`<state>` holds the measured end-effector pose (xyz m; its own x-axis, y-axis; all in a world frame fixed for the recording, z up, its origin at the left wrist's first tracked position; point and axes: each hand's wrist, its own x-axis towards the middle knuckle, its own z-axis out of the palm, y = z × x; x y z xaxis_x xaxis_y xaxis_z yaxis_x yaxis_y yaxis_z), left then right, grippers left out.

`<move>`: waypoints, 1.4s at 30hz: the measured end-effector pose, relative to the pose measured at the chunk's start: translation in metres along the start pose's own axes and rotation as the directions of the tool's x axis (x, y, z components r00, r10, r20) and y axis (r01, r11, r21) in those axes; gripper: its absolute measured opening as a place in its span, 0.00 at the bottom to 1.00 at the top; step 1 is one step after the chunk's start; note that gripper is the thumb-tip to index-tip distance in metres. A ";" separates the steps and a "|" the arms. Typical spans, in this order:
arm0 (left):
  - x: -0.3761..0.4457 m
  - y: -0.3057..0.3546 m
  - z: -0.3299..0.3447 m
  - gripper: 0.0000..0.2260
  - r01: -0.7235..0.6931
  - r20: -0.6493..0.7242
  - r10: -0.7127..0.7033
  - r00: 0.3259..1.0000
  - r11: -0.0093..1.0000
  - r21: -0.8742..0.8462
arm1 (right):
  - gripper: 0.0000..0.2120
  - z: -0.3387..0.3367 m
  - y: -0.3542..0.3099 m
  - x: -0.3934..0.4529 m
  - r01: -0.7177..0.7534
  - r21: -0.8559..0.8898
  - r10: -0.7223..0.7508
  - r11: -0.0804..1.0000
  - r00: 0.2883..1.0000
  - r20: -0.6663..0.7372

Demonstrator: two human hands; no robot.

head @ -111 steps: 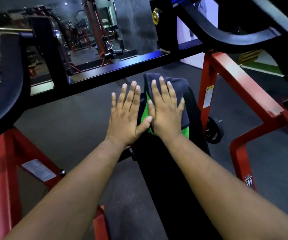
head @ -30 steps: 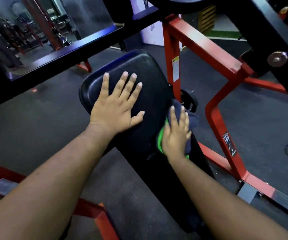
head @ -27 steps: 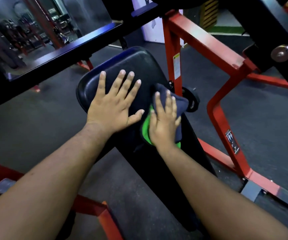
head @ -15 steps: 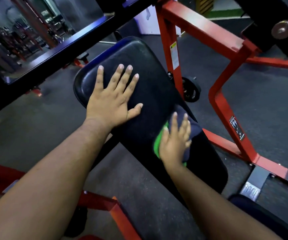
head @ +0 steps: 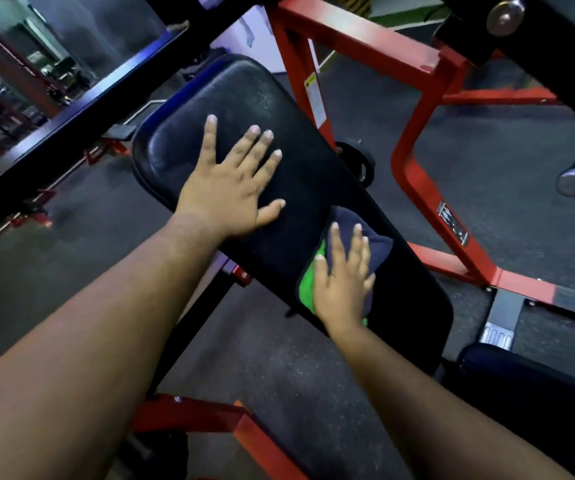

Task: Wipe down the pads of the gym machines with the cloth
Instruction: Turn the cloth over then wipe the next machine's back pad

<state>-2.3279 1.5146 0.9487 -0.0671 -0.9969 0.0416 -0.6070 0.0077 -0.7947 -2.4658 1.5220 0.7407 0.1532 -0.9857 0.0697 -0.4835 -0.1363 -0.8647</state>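
Head view: I judge the job partway, since my cloth [head: 358, 237] sits on the lower right part of the pad [head: 244, 98] and the machine's other pads are yet to be wiped. My right hand [head: 343, 275] presses flat on the cloth, fingers straight. My left hand [head: 230, 188] lies spread and flat on the upper pad, holding nothing.
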 end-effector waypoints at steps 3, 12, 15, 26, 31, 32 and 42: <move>-0.004 0.031 0.005 0.34 -0.104 -0.025 0.102 0.994 0.990 -0.096 | 0.32 0.005 -0.060 0.005 0.017 0.036 -0.018 0.999 1.000 0.016; -0.004 0.044 0.014 0.36 -0.099 -0.018 0.099 0.995 0.995 0.004 | 0.30 0.009 0.098 -0.041 -0.132 0.033 0.131 0.991 0.991 0.029; -0.003 0.043 0.012 0.36 -0.092 0.002 0.092 0.996 0.996 0.022 | 0.31 0.011 0.073 -0.028 -0.156 0.054 0.157 0.986 0.987 -0.018; -0.002 0.045 0.010 0.36 -0.088 0.049 0.087 0.995 0.996 0.021 | 0.28 -0.011 0.075 0.074 -0.097 0.016 0.097 0.995 0.995 -0.010; -0.001 0.045 0.008 0.36 -0.077 0.056 0.076 0.996 0.997 0.027 | 0.27 -0.015 0.087 0.056 -0.303 0.121 0.306 0.945 0.952 -0.006; -0.002 0.046 0.008 0.36 -0.078 0.056 0.076 0.995 0.997 0.027 | 0.28 -0.013 0.064 0.063 -0.202 0.125 0.206 0.972 0.978 -0.022; 0.002 0.056 0.001 0.36 -0.083 0.079 0.086 0.993 0.996 -0.032 | 0.27 -0.013 0.123 0.049 -0.206 0.073 0.205 0.976 0.979 0.015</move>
<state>-2.3606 1.5126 0.9037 -0.0560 -0.9956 -0.0749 -0.6242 0.0934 -0.7756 -2.5290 1.4559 0.6439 0.0640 -0.9911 -0.1167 -0.4403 0.0769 -0.8945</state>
